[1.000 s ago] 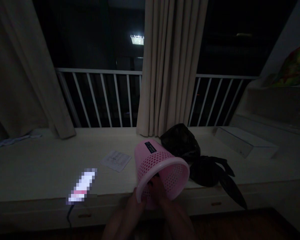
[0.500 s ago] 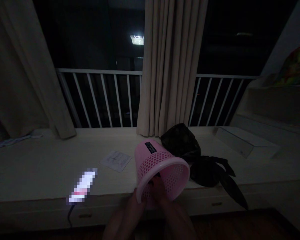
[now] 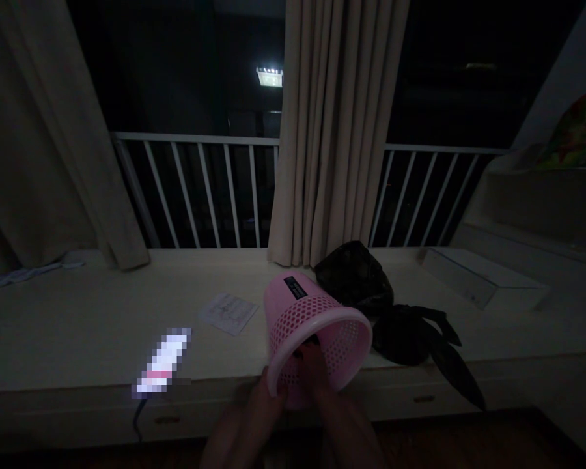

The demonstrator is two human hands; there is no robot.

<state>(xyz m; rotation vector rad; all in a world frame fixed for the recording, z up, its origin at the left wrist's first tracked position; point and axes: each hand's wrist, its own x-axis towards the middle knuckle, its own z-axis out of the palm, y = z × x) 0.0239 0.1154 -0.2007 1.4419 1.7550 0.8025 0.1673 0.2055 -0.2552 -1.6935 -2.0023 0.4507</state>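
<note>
A pink perforated plastic basket (image 3: 303, 312) lies tilted on its side at the front edge of the pale window bench (image 3: 78, 326), its mouth facing me. My left hand (image 3: 266, 400) grips the lower left rim from outside. My right hand (image 3: 315, 368) reaches into the basket's mouth, its fingers curled deep inside; whether they hold anything is hidden in the dark. A black label sits on the basket's upper wall.
A crumpled black bag (image 3: 356, 277) and a second black piece (image 3: 420, 335) lie right of the basket. A sheet of paper (image 3: 227, 312) and a blurred-out object (image 3: 161, 365) lie to its left. A flat white box (image 3: 483, 283) sits far right. Curtains (image 3: 332, 130) and a white railing (image 3: 200, 189) stand behind.
</note>
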